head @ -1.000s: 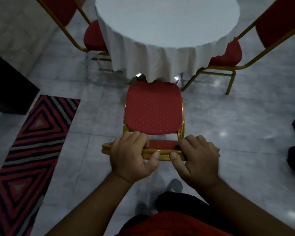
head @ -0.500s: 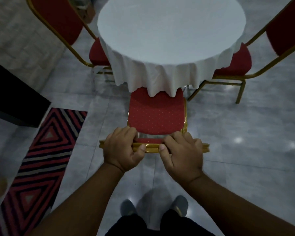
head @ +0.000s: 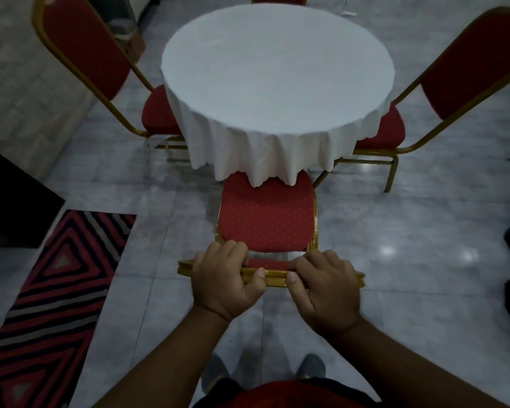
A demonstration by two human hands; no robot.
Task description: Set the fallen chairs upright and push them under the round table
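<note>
Before the white-draped round table, both hands clamp the upright red-cushioned gold-framed chair; shoving could snag the hanging cloth.

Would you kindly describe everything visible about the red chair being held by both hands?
The red padded chair with gold metal frame stands upright on the grey tiled floor. The white tablecloth's hem overlaps its dotted seat's front edge. Left hand and right hand grip the gold top rail of its backrest.
</note>
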